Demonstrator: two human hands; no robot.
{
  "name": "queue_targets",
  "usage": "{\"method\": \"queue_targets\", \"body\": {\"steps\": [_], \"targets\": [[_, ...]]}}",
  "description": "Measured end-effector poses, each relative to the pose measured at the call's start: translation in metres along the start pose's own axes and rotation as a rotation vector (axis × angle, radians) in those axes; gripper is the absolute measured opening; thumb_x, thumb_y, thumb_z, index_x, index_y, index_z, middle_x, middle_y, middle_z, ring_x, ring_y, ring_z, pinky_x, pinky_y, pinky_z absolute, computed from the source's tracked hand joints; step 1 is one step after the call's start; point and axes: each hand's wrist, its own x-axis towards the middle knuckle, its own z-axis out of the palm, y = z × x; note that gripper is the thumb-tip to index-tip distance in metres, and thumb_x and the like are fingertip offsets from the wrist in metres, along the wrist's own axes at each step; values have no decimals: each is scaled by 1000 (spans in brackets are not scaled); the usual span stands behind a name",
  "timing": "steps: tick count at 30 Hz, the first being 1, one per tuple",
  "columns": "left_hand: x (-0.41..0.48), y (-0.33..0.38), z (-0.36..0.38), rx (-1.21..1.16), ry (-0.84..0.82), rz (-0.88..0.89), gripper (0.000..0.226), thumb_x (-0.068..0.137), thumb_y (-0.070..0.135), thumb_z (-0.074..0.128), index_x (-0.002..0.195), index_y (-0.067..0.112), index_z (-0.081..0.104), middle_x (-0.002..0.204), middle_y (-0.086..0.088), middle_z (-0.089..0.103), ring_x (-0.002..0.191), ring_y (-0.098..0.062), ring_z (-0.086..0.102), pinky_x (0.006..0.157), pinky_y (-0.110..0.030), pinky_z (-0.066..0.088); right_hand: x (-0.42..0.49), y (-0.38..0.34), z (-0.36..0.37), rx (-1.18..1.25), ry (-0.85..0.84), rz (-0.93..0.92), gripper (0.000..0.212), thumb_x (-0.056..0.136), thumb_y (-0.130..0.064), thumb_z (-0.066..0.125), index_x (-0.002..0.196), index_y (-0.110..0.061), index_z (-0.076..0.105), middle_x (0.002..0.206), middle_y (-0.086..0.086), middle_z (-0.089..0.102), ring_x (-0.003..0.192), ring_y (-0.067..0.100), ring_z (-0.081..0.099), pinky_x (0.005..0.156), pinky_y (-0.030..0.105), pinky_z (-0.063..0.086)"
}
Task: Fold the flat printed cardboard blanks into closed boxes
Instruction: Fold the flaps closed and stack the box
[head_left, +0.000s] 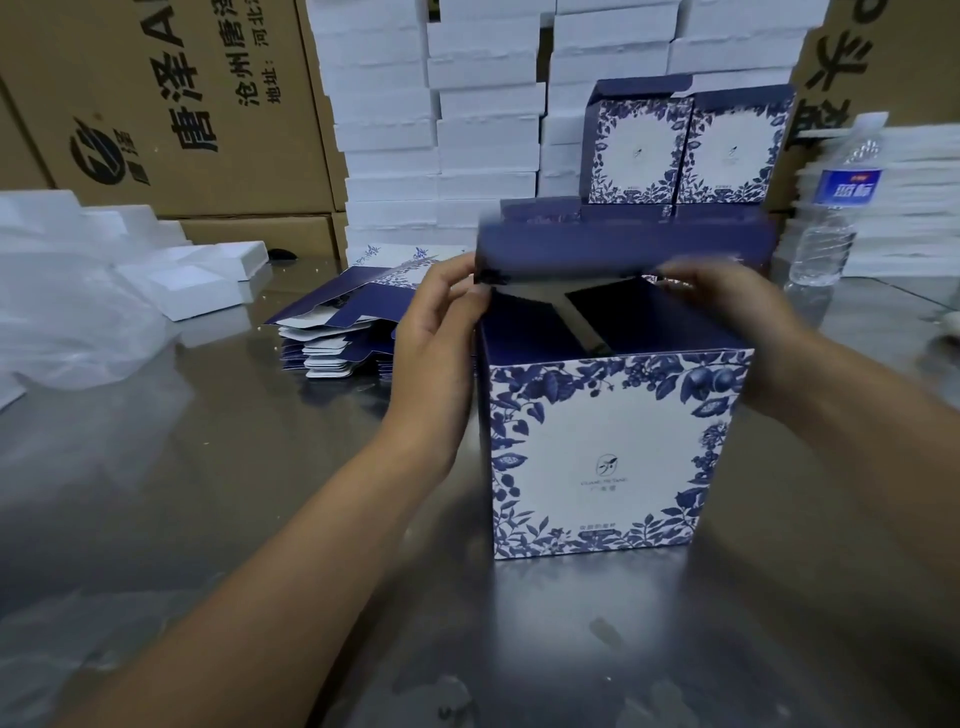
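- Left hand (441, 312) pinches the left end of the blue lid flap (618, 249); right hand (727, 299) pinches its right end.
- Printed box (613, 447) stands upright at centre frame on the metal table (208, 493), top open.
- Flat blanks (337, 338) are stacked left of it.

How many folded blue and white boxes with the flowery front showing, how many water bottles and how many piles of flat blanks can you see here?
Folded boxes with the front showing: 3, namely the front box, the back left box and the back right box
Water bottles: 1, the water bottle
Piles of flat blanks: 1, the pile of flat blanks
Total: 5
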Motion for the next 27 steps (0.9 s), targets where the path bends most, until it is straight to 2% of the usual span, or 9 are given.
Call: {"method": "queue_targets", "body": {"steps": [2,4,8,10,12,13,18,23,27], "targets": [[-1,1,0,18,2,-14,33,96,7,43,83,25,68,83,13,69,82,-12,62,77,-30,48,-4,4,-3,42,-21,45,25,93,-24,49,77,-17,67,64,-6,69,50,8,61,52,19,47],[-2,2,-1,33,0,-19,39,97,10,40,77,26,69,84,15,69,83,-10,62,80,-31,46,-6,3,-3,8,-51,61,36,94,-39,47,75,-18,69,75,2,68,55,13,59,53,19,47],[1,2,-2,26,2,-68,37,97,20,41,75,23,71,86,9,71,82,-9,64,80,-24,48,0,-9,1,-309,50,-8,43,92,-49,46,70,-20,69,77,6,51,54,3,51,50,12,42],[2,2,-3,60,-1,-36,31,96,15,46,77,20,70,81,12,69,80,-5,62,74,-15,47,5,-16,5,-350,57,-51,37,90,-44,54,65,-20,69,77,1,51,60,5,49,63,13,41],[1,2,-3,71,-13,-14,27,94,9,49,78,18,69,79,14,69,81,-2,61,74,-12,47,8,-22,13,-319,8,-48,31,89,-39,58,68,-20,70,85,0,61,72,10,51,80,23,43],[1,3,-3,68,-19,-18,27,93,8,50,78,18,69,79,14,69,81,-2,61,74,-13,48,9,-25,17,-370,-13,-44,29,88,-40,59,71,-21,72,87,-4,66,75,9,55,80,23,45],[4,5,-5,4,16,-86,25,90,1,50,88,21,66,94,3,70,84,-9,61,74,-21,49,7,-26,32,-832,-46,-26,33,75,-56,66,83,-26,77,77,-13,69,55,-2,60,44,12,42],[12,12,-4,-86,50,-230,29,87,-4,52,99,21,62,96,-2,71,78,-14,64,69,-27,52,4,-24,31,-771,-50,-30,27,82,-49,65,77,-25,75,68,-16,65,41,-8,55,35,6,36],[29,23,1,6,-19,-400,27,86,-3,56,97,21,63,92,-1,70,75,-18,64,69,-30,51,6,-23,31,-744,-33,-23,27,81,-48,66,73,-24,75,56,-17,66,41,-6,56,35,6,36]]}}
